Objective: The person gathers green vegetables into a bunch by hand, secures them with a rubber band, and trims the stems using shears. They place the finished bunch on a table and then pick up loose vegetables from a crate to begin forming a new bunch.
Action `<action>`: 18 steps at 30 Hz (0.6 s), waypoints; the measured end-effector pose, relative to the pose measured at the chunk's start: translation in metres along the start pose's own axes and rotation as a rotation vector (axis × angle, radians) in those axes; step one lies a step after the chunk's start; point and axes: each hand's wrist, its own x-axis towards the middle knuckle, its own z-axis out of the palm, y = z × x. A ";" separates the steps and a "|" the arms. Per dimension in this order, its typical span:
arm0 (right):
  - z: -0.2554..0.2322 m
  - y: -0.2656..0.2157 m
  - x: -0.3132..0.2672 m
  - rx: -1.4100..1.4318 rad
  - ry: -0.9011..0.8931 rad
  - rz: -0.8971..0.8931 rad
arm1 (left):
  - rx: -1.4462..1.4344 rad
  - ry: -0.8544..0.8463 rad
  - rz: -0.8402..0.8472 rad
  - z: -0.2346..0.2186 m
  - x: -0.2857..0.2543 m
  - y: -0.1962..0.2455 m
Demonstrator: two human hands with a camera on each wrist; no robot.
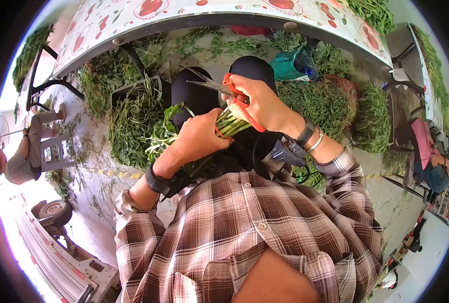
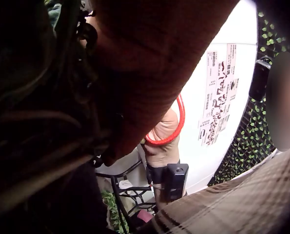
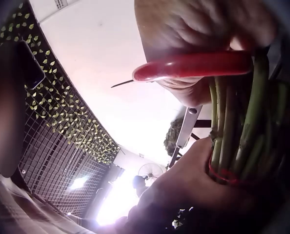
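My left hand (image 1: 199,134) grips a bunch of green stems (image 1: 229,124) over my lap. Leaves (image 1: 163,142) stick out on the far side of that hand, to the left. A red band (image 3: 227,176) circles the stems by the left hand in the right wrist view. In my right hand (image 1: 270,106) is a pair of red-handled scissors (image 1: 209,86), held at the cut stem ends. The blades stand apart and point to the upper left, past the stems. One red handle loop (image 3: 193,67) crosses the stem ends in the right wrist view.
A table (image 1: 184,17) with a cherry-print cloth spans the front. Below it lie a crate (image 1: 114,98) of greens, leafy heaps (image 1: 315,103) and a teal bag (image 1: 290,63). A seated person (image 1: 25,151) is at left, another (image 1: 431,161) at right.
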 end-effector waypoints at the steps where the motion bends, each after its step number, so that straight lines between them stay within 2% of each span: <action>1: -0.001 0.001 0.000 0.000 0.004 0.000 | 0.022 0.026 0.010 0.001 -0.001 -0.001; 2: -0.003 0.003 -0.001 0.054 0.040 0.004 | 0.025 0.024 0.013 0.002 -0.001 -0.004; 4: -0.011 -0.003 -0.002 0.109 0.080 0.006 | -0.149 0.104 0.016 0.001 -0.004 -0.011; 6: -0.027 -0.017 -0.007 -0.043 0.162 0.018 | -0.299 0.079 -0.013 -0.008 -0.009 -0.023; 8: -0.032 -0.010 -0.013 -0.006 0.206 0.007 | -0.473 0.140 -0.022 -0.017 -0.018 -0.027; 10: -0.034 -0.009 -0.024 0.056 0.102 0.119 | -0.526 0.131 -0.033 -0.023 -0.024 -0.035; 11: -0.034 -0.007 -0.028 -0.176 0.066 0.021 | -0.586 0.114 -0.041 -0.025 -0.026 -0.038; 14: -0.029 -0.003 -0.041 -0.337 -0.075 0.041 | -0.569 0.115 -0.064 -0.036 -0.038 -0.027; 16: -0.028 -0.006 -0.044 -0.333 -0.112 0.085 | -0.606 0.148 -0.015 -0.034 -0.041 -0.031; 18: -0.027 -0.009 -0.046 -0.413 -0.209 0.065 | -0.612 0.208 0.139 -0.031 -0.040 -0.035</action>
